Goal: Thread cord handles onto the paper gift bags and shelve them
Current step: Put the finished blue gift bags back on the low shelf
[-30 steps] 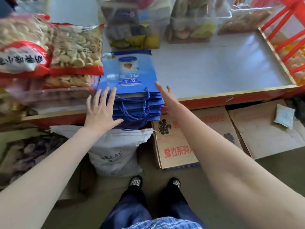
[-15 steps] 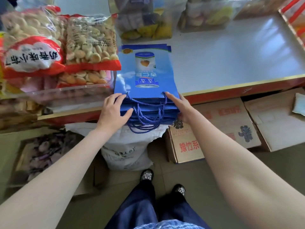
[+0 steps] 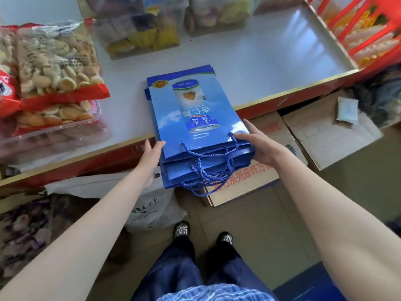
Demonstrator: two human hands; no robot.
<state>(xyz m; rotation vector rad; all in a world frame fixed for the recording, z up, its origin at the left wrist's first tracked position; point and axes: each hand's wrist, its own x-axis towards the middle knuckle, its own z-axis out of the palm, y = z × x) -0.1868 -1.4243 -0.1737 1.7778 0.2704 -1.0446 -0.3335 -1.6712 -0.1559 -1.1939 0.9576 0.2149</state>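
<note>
A stack of flat blue paper gift bags [image 3: 191, 118] lies on the white shelf top [image 3: 260, 61], its near end sticking out past the front edge. Blue cord handles [image 3: 208, 170] hang in loops from that near end. My left hand [image 3: 152, 157] grips the stack's near left edge, thumb on top and fingers beneath. My right hand [image 3: 258, 144] grips the near right corner the same way, thumb lying on the top bag by a cord knot.
Bags of biscuits [image 3: 56, 68] and a clear tub stand at the left of the shelf. Clear snack tubs [image 3: 138, 29] line the back and a red rack [image 3: 360, 29] stands at the right. Cardboard boxes [image 3: 245, 181] and a white sack [image 3: 152, 209] sit on the floor below.
Both hands went from hovering open by the stack to gripping its near end, and the stack now sticks out farther past the shelf edge. The view has also shifted.
</note>
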